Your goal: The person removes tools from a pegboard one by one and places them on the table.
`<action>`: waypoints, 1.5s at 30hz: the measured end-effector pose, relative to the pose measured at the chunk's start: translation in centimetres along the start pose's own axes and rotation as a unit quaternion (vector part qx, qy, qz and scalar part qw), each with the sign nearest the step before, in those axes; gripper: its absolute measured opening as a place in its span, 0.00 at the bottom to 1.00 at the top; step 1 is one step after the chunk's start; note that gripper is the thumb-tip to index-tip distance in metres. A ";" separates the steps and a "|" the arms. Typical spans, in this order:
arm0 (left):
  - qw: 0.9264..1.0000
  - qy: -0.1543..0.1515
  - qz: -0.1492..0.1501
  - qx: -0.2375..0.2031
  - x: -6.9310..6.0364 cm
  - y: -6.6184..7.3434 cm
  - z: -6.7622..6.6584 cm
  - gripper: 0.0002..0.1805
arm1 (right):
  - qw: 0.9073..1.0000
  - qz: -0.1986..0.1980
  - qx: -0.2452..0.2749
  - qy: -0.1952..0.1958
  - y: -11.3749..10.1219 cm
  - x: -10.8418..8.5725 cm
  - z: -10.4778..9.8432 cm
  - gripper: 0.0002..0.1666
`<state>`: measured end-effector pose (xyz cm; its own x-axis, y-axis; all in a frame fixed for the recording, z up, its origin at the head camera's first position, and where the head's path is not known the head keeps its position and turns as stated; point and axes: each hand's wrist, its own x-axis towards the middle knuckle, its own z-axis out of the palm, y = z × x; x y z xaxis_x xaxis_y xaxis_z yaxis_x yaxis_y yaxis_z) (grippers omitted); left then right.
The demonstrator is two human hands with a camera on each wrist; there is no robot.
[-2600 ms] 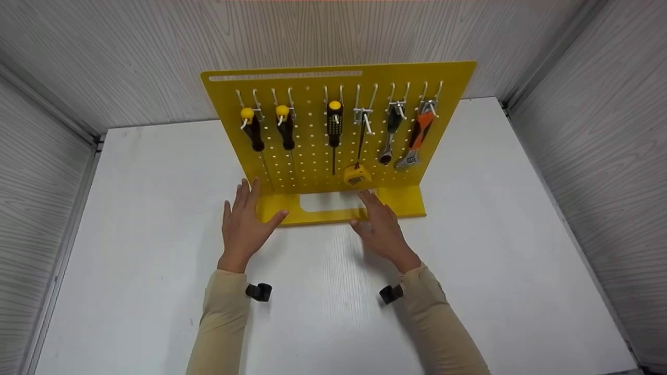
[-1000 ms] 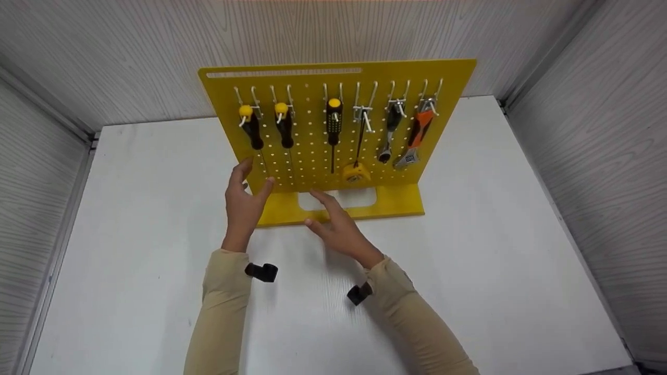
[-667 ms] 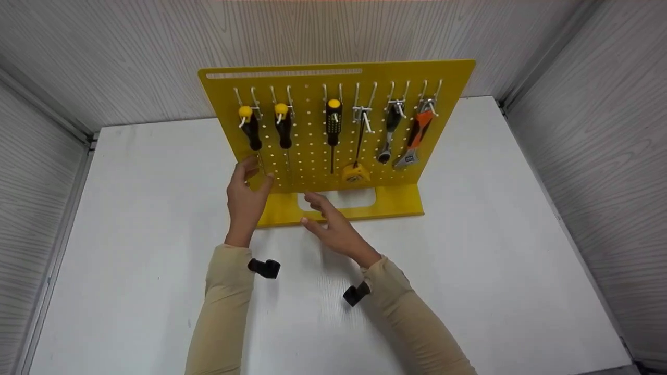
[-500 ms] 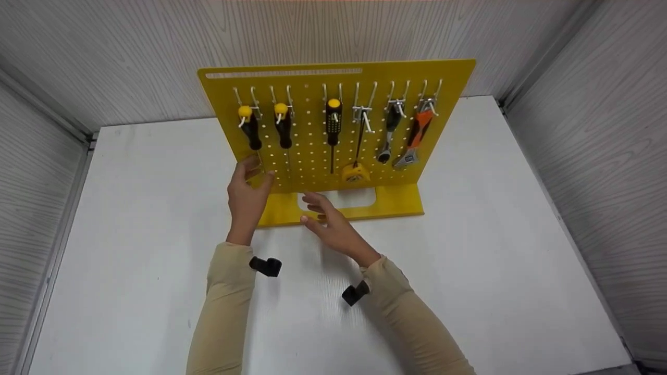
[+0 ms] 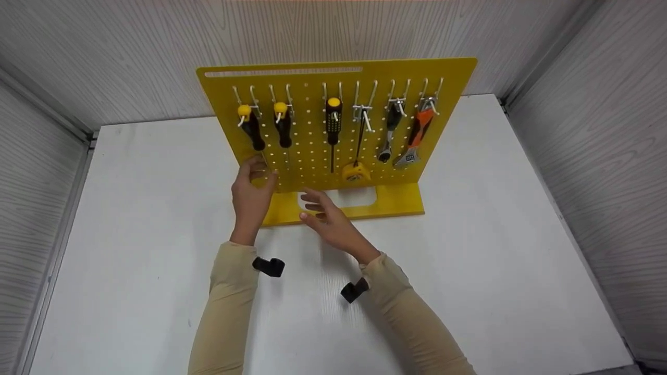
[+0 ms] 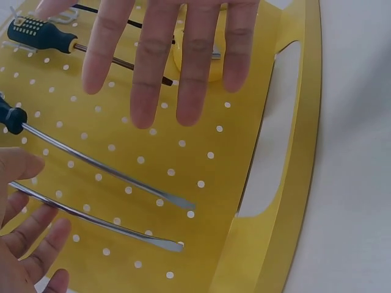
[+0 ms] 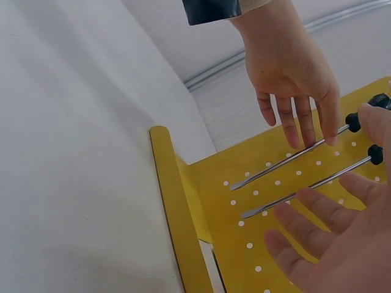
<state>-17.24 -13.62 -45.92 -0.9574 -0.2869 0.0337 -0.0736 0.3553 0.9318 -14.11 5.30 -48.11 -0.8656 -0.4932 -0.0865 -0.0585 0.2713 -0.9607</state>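
Observation:
Slotted screwdrivers with black handles and yellow ends hang on a yellow pegboard (image 5: pixel 406 70). My left hand (image 5: pixel 250 195) is at the lower shaft of the leftmost screwdriver (image 5: pixel 252 130). In the left wrist view, that screwdriver's shaft (image 6: pixel 91 218) passes between thumb and fingers, which stay apart. In the right wrist view, the left fingers (image 7: pixel 299 122) reach the shaft from above. The second screwdriver (image 5: pixel 283 127) hangs just to the right. My right hand (image 5: pixel 333 224) hovers before the board's base, fingers spread and slightly bent, holding nothing.
Farther right hang a third screwdriver (image 5: pixel 333 122), a yellow tape measure (image 5: pixel 356 173), a ratchet wrench (image 5: pixel 393 120) and an orange-handled adjustable wrench (image 5: pixel 421 125), all on white hooks. The board stands on a white table (image 5: pixel 500 250) between pale wood-grain walls.
My left hand has risen from the base's left end to the leftmost screwdriver's shaft, its fingers bending. My right hand has moved left along the base. The tools still hang on their hooks.

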 end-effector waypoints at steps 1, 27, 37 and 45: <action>1.000 0.000 0.002 -0.003 -0.1 0.0 0.0 0.25 | 1.000 0.000 -0.002 -0.001 0.0 0.0 0.0 0.35; 0.999 -0.013 0.016 -0.028 -1.6 1.4 0.1 0.18 | 1.000 0.016 0.005 -0.005 0.2 0.9 0.6 0.38; 0.998 -0.015 0.042 -0.037 -2.0 1.5 -0.1 0.18 | 0.999 0.030 -0.021 -0.003 0.0 1.0 0.8 0.37; 0.997 -0.002 0.050 -0.065 -1.5 1.8 -0.9 0.22 | 1.000 0.029 -0.004 -0.001 0.0 0.9 0.9 0.34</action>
<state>-15.70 -13.35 -44.02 -0.9594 -0.2515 0.1280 0.0591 0.2644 0.9626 -14.47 4.14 -48.42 -0.8672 -0.4771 -0.1427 -0.0120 0.3065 -0.9518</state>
